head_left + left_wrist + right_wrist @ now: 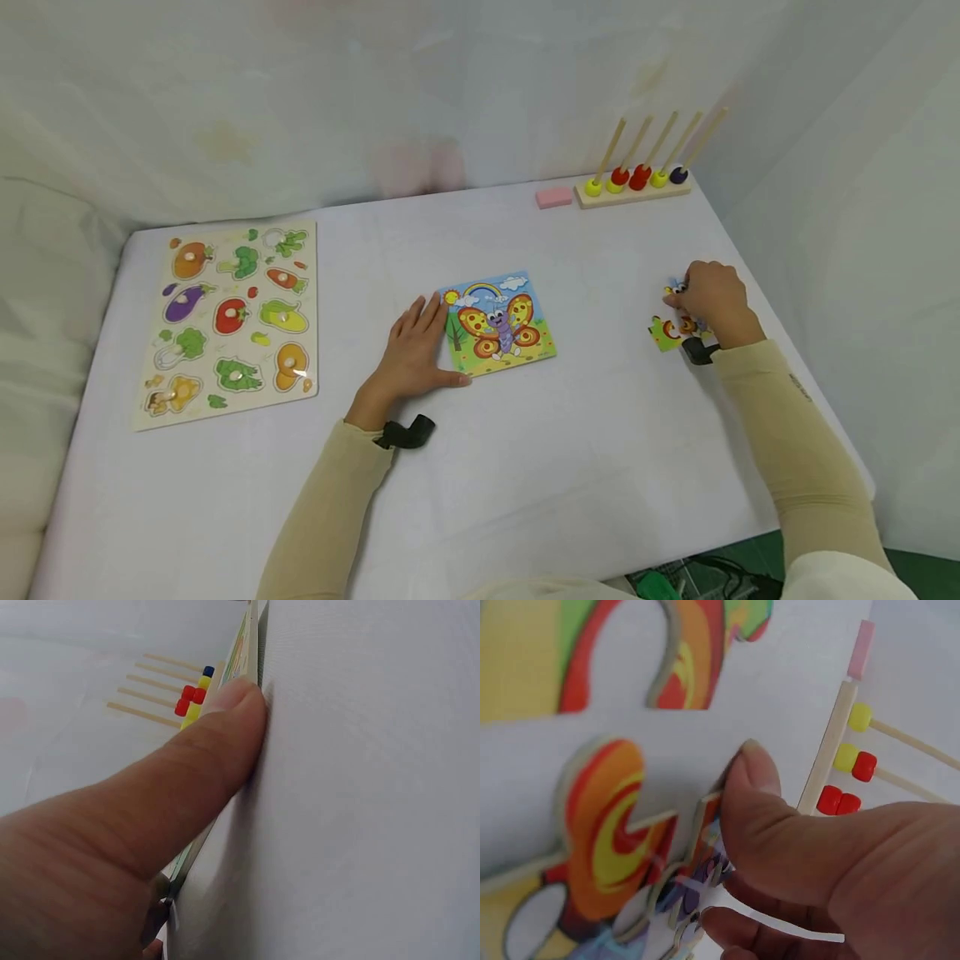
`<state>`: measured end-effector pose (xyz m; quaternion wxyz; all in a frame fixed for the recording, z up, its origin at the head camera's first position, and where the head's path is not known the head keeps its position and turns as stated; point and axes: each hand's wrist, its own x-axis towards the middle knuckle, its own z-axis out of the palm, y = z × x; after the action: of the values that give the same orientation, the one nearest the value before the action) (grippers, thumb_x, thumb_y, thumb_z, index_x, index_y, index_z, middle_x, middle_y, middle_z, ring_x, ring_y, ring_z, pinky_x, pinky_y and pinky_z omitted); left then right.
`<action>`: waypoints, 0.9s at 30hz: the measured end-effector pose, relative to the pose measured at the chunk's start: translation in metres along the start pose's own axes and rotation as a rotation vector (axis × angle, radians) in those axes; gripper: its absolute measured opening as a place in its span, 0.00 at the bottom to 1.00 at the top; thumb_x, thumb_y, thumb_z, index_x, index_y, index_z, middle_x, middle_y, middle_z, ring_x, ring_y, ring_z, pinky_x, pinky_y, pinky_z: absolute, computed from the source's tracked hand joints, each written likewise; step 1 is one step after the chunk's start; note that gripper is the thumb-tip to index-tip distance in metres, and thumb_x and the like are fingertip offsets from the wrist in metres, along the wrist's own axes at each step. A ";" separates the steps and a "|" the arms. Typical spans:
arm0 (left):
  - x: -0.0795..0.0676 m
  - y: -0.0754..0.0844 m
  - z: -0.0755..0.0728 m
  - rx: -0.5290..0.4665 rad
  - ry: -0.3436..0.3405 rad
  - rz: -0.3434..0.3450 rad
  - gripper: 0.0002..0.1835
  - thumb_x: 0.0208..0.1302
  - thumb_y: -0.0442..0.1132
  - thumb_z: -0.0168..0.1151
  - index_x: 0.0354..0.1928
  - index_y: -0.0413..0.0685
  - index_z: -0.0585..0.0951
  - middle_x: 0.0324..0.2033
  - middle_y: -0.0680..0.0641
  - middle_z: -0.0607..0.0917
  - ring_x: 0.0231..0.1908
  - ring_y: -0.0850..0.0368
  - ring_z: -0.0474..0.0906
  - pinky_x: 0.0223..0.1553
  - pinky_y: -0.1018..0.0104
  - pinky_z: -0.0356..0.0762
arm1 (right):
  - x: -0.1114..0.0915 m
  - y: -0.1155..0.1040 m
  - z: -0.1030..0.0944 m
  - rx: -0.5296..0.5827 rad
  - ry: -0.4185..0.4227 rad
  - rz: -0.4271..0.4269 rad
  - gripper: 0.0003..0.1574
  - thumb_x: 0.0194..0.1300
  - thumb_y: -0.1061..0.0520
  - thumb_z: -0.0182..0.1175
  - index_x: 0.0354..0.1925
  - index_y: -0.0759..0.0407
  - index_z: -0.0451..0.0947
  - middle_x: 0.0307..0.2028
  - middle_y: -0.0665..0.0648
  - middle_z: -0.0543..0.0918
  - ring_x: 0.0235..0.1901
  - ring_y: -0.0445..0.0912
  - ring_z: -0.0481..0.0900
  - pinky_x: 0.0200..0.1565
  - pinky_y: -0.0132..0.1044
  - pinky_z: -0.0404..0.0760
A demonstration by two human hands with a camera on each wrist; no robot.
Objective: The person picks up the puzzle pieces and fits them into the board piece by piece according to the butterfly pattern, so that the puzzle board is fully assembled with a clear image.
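A square butterfly picture board [504, 327] lies flat in the middle of the table. My left hand [408, 354] rests along its left side, fingers extended and touching the edge, with the thumb [202, 754] against its near edge. Over at the table's right side, my right hand [716, 298] pinches a puzzle piece [706, 825] between thumb and fingers. Other butterfly puzzle pieces [663, 334] lie beneath and beside this hand, with orange, yellow and green print. The hand partly covers them, so their outlines are only partly visible.
On the left lies a vegetable peg puzzle board [251, 333]. At the back right stands a wooden bead stand [633, 195] with upright rods and coloured beads. Beside it is a pink block [553, 197]. Cloth walls rise behind and beside the white table.
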<state>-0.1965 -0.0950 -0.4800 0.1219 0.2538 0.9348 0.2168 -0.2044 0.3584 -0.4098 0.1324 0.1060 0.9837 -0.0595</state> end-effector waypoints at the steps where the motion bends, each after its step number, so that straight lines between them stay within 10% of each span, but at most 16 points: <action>1: 0.000 0.000 0.000 0.004 -0.002 -0.002 0.68 0.43 0.69 0.70 0.76 0.42 0.44 0.76 0.44 0.41 0.76 0.44 0.31 0.72 0.42 0.38 | 0.001 0.000 0.000 0.007 0.006 -0.005 0.30 0.60 0.46 0.65 0.42 0.74 0.75 0.38 0.74 0.79 0.37 0.66 0.74 0.29 0.51 0.75; 12: 0.001 -0.002 0.001 0.015 -0.017 -0.018 0.68 0.43 0.69 0.69 0.76 0.44 0.43 0.77 0.46 0.39 0.76 0.45 0.30 0.72 0.43 0.36 | 0.008 -0.008 0.007 0.026 0.033 0.002 0.36 0.63 0.51 0.62 0.56 0.74 0.61 0.42 0.82 0.75 0.40 0.73 0.73 0.37 0.60 0.75; 19: 0.000 0.000 0.000 -0.001 -0.010 -0.014 0.68 0.42 0.69 0.70 0.76 0.43 0.44 0.77 0.45 0.40 0.76 0.44 0.31 0.72 0.41 0.37 | 0.007 -0.006 0.008 0.074 0.028 0.022 0.29 0.65 0.51 0.59 0.51 0.75 0.70 0.46 0.79 0.71 0.48 0.73 0.65 0.44 0.62 0.71; 27: 0.000 0.001 -0.001 -0.004 -0.013 -0.015 0.68 0.43 0.69 0.70 0.76 0.43 0.43 0.77 0.45 0.40 0.76 0.44 0.30 0.72 0.42 0.36 | -0.018 -0.042 0.001 0.214 0.178 -0.156 0.15 0.71 0.55 0.52 0.44 0.66 0.77 0.34 0.66 0.82 0.27 0.55 0.77 0.27 0.45 0.73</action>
<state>-0.1966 -0.0949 -0.4788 0.1302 0.2478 0.9354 0.2159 -0.1967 0.3140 -0.4020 0.0276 0.0475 0.9848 -0.1645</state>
